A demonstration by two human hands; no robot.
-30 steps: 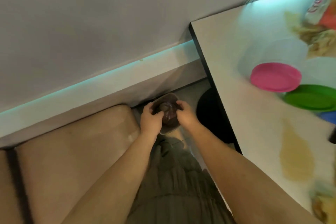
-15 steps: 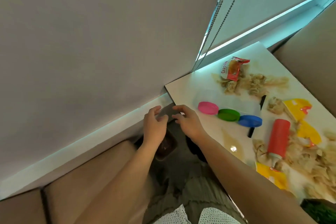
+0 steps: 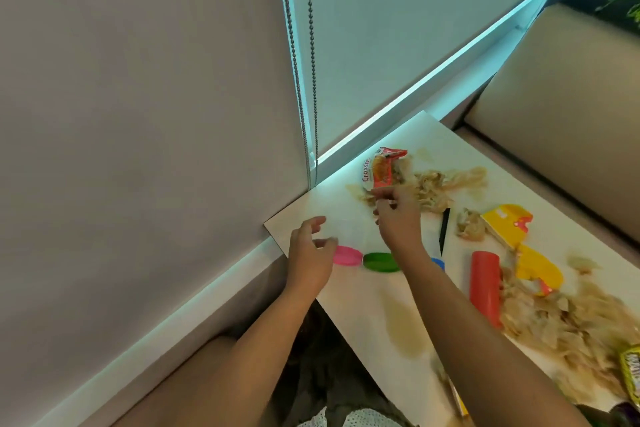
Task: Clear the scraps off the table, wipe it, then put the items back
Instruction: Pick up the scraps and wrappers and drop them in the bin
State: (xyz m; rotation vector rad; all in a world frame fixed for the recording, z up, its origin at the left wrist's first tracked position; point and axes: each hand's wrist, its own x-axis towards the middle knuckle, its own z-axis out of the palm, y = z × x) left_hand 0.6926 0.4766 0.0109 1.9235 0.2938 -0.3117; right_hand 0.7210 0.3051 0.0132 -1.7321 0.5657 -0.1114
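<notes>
Both hands had risen from the dark tub they held low beside the counter (image 3: pixel 363 295) half a second before; the tub was out of sight. Pale scraps (image 3: pixel 433 184) lay heaped along the counter's far and right sides. The nearest heap sat just beyond the right hand (image 3: pixel 398 222), whose bent fingers (image 3: pixel 382 196) hovered by a red wrapper (image 3: pixel 382 170); blur hid whether they pinched anything. The left hand (image 3: pixel 308 256) hung over the counter's corner, fingers loosely curled and empty, overlapping a pink lid (image 3: pixel 346 256). The right forearm hid most of a blue lid (image 3: pixel 438 263).
</notes>
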